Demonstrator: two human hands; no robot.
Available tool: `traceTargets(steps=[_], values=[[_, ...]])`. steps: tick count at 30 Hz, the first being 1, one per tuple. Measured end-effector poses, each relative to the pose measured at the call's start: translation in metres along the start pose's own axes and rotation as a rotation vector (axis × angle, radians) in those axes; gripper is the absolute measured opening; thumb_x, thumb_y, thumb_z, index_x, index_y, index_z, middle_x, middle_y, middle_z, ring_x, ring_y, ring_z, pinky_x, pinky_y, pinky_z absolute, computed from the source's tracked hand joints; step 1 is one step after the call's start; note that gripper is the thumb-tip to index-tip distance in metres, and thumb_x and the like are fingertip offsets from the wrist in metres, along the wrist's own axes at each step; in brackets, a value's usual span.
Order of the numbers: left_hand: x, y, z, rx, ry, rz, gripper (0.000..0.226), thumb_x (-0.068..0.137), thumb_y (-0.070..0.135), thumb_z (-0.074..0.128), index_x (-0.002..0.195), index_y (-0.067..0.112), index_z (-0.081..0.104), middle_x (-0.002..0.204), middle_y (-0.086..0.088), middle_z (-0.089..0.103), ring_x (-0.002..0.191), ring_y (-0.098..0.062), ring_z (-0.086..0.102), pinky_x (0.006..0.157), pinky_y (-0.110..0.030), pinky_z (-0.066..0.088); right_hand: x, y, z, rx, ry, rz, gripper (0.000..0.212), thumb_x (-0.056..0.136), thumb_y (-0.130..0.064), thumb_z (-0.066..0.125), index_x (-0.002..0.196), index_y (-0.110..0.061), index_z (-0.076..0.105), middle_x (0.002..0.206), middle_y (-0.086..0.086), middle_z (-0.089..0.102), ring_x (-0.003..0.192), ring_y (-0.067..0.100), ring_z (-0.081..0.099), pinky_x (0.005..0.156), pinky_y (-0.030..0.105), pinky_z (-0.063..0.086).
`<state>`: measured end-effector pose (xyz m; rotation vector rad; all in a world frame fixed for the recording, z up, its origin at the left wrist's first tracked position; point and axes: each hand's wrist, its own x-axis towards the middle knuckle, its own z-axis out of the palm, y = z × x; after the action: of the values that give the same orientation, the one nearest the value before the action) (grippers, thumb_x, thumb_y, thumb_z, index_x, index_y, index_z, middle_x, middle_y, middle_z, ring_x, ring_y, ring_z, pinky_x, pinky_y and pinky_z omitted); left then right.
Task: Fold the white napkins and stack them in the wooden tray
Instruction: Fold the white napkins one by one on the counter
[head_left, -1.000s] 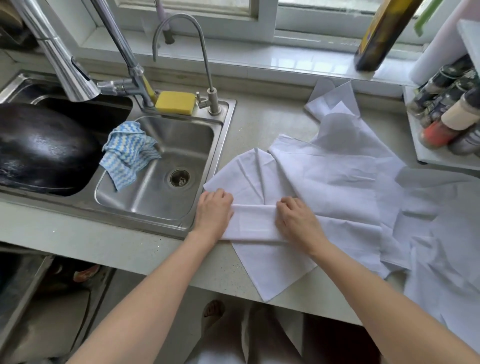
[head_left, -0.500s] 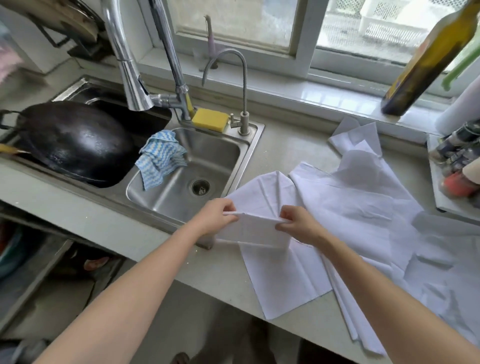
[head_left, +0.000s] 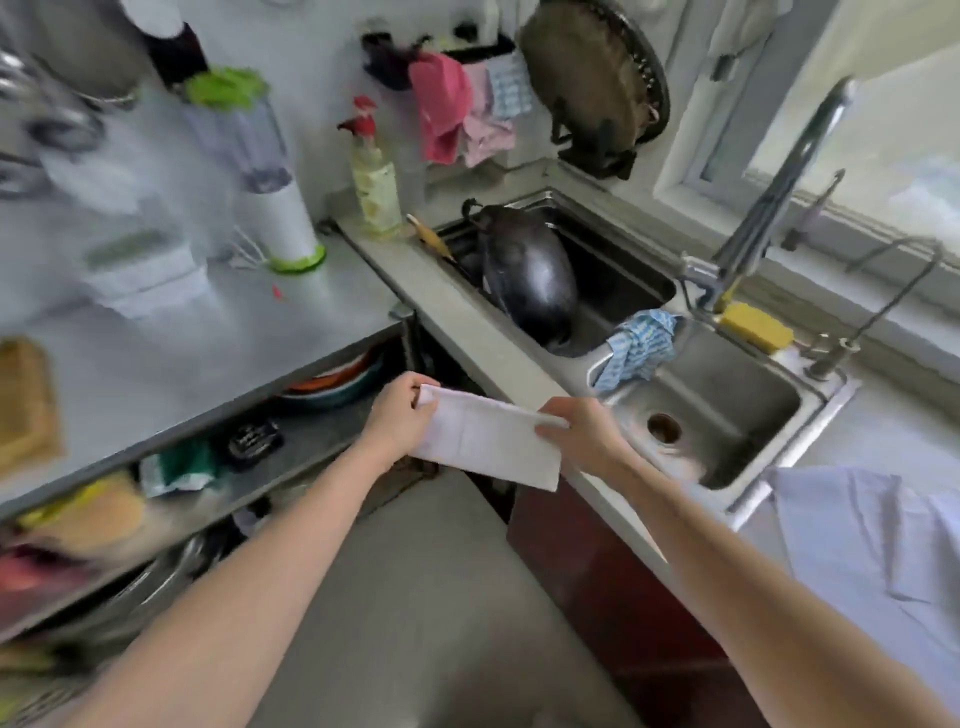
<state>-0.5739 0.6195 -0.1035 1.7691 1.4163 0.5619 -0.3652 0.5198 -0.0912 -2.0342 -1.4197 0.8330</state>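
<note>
White folded napkin (head_left: 488, 441) is held in the air between both hands, over the floor, just off the surface (head_left: 483, 332) edge near frame centre. Left hand (head_left: 397, 421) fingers curl round its 9 o'clock end, thumb on top; fingertips mostly hidden behind the cloth. Right hand (head_left: 582, 431) pinches the upper 3 o'clock corner, thumb over the fold, other fingers tucked under and out of sight. Napkin's a long rectangle, long axis running approx 10 to 4 o'clock, lower edge hanging free twd 5 o'clock. Both forearms reach in from the bottom corners, wrists angled inward.

Hard to read: whole left side is motion-blurred. A wooden thing (head_left: 23, 400) at 9 o'clock is cut off by the frame edge; can't tell if it's the tray. More white napkins (head_left: 872, 540) lie on the surface at 4 o'clock, partly cut off at the right edge. Sink (head_left: 727, 415) at 2 o'clock w/ blue checked cloth (head_left: 636, 348) over its divider, dark wok (head_left: 530, 275) in the far basin, yellow sponge (head_left: 756, 325) by the tap.
</note>
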Motion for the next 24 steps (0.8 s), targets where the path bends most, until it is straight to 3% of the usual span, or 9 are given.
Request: traceTargets(steps=[3,8,11,13,18,21,24], values=[[-0.006,-0.061,-0.097,0.055,0.11,-0.045,0.027,0.093,0.003,0.046,0.114,0.007,0.063,0.116,-0.01,0.064,0.108,-0.026,0.057,0.082,-0.027,0.041,0.022,-0.084,0.074,-0.057,-0.096,-0.096,0.011,0.088,-0.006,0.058,0.082,0.0,0.066,0.077,0.009,0.059,0.073,0.018,0.053,0.057,0.027,0.034],[-0.028,-0.152,-0.223,0.052,0.284,-0.188,0.025,0.093,0.002,0.048,0.116,0.006,0.057,0.113,-0.011,0.062,0.106,-0.027,0.056,0.08,-0.026,0.038,0.051,-0.201,0.182,-0.18,-0.265,-0.246,0.01,0.083,-0.009,0.061,0.077,-0.004,0.067,0.077,0.011,0.066,0.074,0.025,0.061,0.058,0.026,0.04],[-0.04,-0.201,-0.282,0.011,0.448,-0.249,0.012,0.088,0.002,0.058,0.099,0.006,0.055,0.098,-0.003,0.057,0.099,-0.024,0.057,0.072,-0.018,0.033,0.073,-0.256,0.241,-0.235,-0.356,-0.325,0.009,0.083,-0.011,0.062,0.079,-0.01,0.069,0.072,0.004,0.064,0.068,0.02,0.057,0.053,0.023,0.038],[-0.045,-0.23,-0.318,-0.01,0.532,-0.296,0.015,0.086,0.002,0.061,0.092,0.011,0.051,0.092,-0.002,0.056,0.092,-0.023,0.056,0.07,-0.018,0.031,0.09,-0.29,0.284,-0.269,-0.433,-0.379,0.007,0.085,-0.013,0.061,0.08,-0.013,0.066,0.064,-0.005,0.055,0.065,0.016,0.05,0.049,0.02,0.033],[-0.034,-0.3,-0.402,0.002,0.642,-0.421,0.019,0.091,-0.004,0.05,0.083,0.01,0.06,0.095,-0.011,0.065,0.09,-0.024,0.058,0.067,-0.017,0.032,0.133,-0.371,0.381,-0.207,-0.49,-0.507,0.011,0.082,-0.008,0.061,0.093,-0.01,0.064,0.08,0.001,0.058,0.078,0.019,0.053,0.065,0.025,0.038],[-0.028,-0.333,-0.451,0.025,0.696,-0.498,0.03,0.091,-0.01,0.041,0.088,0.005,0.067,0.104,-0.009,0.067,0.095,-0.019,0.056,0.074,-0.015,0.034,0.149,-0.421,0.43,-0.229,-0.587,-0.577,0.004,0.083,-0.007,0.06,0.082,-0.011,0.061,0.075,0.002,0.053,0.073,0.018,0.048,0.06,0.024,0.033],[-0.019,-0.365,-0.492,0.044,0.748,-0.49,0.032,0.091,-0.01,0.041,0.088,0.006,0.068,0.106,-0.007,0.067,0.1,-0.022,0.058,0.083,-0.021,0.04,0.162,-0.462,0.473,-0.273,-0.628,-0.592,0.033,0.083,-0.009,0.06,0.062,-0.022,0.039,0.063,-0.004,0.043,0.07,0.018,0.043,0.057,0.027,0.028]])
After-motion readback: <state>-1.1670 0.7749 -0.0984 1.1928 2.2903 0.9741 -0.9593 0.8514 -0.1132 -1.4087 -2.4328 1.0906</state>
